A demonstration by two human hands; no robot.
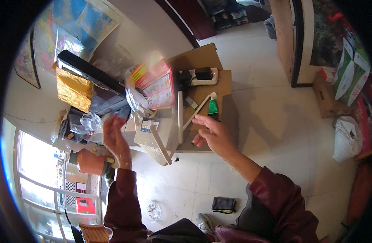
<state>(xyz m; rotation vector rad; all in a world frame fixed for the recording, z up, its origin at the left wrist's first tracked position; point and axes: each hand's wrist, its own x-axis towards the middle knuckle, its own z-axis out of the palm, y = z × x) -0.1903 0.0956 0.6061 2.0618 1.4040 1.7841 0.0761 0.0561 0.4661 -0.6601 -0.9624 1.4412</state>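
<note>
A white router (145,137) with several stick antennas is tilted at the edge of a cardboard box, between my two hands. My left hand (116,139) is raised just left of it, fingers stretched upward, holding nothing I can see. To the router's right, my right hand (214,137) hovers with fingers apart and nothing in them. Its fingertips lie close to the lower part of a slanted antenna (198,111); whether they touch I cannot tell. Beyond that hand is a green tube (212,106) with a white cap. A red and white printed sheet (157,87) stands behind the router.
The cardboard box (229,106) holds a white power strip (208,82) with black plugs. Plastic bags (90,121), a gold envelope (73,90) and a long black object (88,71) crowd the left. A dark folded cloth (223,204) lies on the tiled floor. Bags (348,137) stand at far right.
</note>
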